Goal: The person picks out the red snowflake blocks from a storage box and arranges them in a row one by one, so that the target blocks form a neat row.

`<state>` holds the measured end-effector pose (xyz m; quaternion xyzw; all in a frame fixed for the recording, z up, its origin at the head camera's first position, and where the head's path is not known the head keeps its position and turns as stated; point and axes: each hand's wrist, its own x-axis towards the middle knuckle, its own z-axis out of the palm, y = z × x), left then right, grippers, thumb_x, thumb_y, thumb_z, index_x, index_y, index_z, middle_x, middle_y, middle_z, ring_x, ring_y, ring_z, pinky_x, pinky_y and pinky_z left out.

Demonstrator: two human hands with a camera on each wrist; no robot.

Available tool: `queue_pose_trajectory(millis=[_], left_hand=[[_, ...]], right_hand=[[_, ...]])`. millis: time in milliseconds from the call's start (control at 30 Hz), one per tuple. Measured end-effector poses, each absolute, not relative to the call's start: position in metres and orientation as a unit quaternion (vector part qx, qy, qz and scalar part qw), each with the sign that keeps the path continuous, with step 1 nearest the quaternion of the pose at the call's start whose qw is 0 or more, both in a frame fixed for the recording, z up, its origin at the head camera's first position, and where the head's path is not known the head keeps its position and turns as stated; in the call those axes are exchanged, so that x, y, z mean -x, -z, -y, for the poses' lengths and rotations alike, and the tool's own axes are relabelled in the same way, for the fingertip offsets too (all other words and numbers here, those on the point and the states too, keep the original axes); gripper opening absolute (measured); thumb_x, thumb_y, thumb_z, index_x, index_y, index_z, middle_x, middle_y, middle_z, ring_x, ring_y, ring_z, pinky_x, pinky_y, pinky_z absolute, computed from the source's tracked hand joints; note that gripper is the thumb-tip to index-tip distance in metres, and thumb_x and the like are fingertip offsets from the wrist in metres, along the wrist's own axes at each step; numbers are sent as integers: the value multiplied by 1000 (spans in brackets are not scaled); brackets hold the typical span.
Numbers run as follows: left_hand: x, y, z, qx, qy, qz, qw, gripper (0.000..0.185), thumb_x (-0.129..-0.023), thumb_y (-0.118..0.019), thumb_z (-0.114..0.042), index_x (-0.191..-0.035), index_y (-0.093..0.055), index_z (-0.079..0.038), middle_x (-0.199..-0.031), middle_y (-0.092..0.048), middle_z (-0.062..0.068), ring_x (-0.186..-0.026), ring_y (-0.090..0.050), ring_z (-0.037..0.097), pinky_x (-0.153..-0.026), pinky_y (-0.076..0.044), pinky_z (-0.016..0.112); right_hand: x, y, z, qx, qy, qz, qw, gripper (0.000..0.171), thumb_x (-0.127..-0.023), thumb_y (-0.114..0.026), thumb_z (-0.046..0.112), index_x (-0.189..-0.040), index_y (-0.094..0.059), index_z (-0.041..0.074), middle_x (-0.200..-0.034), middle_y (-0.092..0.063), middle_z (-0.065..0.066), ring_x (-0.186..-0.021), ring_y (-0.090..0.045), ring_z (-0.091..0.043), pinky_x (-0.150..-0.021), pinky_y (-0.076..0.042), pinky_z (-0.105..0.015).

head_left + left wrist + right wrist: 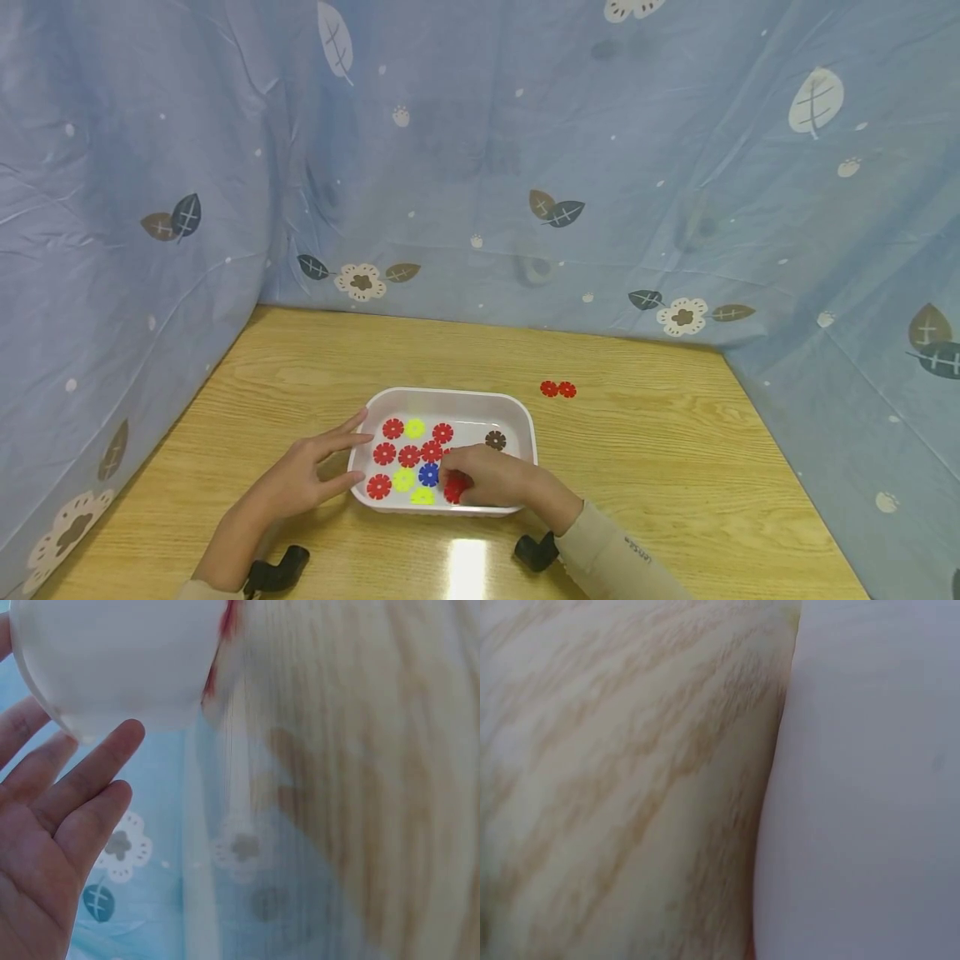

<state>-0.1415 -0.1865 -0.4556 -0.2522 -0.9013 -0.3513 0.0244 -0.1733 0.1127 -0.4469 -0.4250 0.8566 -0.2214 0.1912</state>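
Note:
A white plastic tray (517,406) holds several flat notched snowflake discs. Most are red, like the red disc (393,428) at its far left; a few are yellow (414,428), one is blue (429,475) and one brown (495,440). My left hand (300,475) has its fingers spread and fairly straight, with fingertips and thumb at the tray's left rim. Inside the tray, my right hand (487,477) reaches down with bent fingers and thumb around a red disc (455,487) at the near side; I cannot tell whether it pinches it. The right wrist view shows no fingers.
Two red discs (558,389) lie side by side on the wooden table (645,467), beyond the tray's far right corner. Blue patterned cloth (465,167) walls off the back and both sides. Black wrist devices (279,570) sit near the table's front.

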Motion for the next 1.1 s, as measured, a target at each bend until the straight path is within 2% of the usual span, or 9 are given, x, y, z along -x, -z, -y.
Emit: queue_pose_trajectory(millis=[200,433,767,933,1100], left_hand=[[141,456,186,253,350,902,25,44,-80,-64,-40,-120,-57,-24,-142,-36,-5,-123,-43,18,-94,-43,35],[142,457,186,253,350,902,27,43,-80,-64,-39,-120,-57,-23,-142,-36,-3,-123,-43,19,-94,-43,36],[142,455,186,260,348,900,35,43,-80,-64,-38,-119,-57,-22,-141,-37,1,-121,-45,23,-93,-44,35],[143,455,186,260,346,901,33,44,-80,-64,-38,-120,-57,-22,-142,-36,-1,-122,-44,21,-95,-42,33],[141,453,185,250,353,901,20,44,-80,-64,-40,-120,-57,-22,-142,-36,-2,-123,-43,20,-95,-42,34]], right_hand=[[173,445,-114,384,258,-863,203,25,-76,-66,6,-95,-63,22,-88,-60,15,-78,-52,2,-70,-45,-12],[177,443,-116,366,311,-854,201,30,-78,-66,5,-106,-63,14,-101,-63,10,-88,-57,2,-76,-47,-12],[179,436,-121,343,406,-824,195,33,-78,-62,-2,-107,-64,15,-99,-64,7,-88,-58,-1,-79,-48,-16],[180,427,-130,320,446,-811,200,32,-80,-61,-2,-109,-62,11,-101,-65,3,-92,-59,-5,-77,-50,-18],[183,419,-143,304,498,-787,202,33,-81,-62,1,-114,-58,2,-111,-62,-7,-98,-59,-16,-77,-51,-22]])
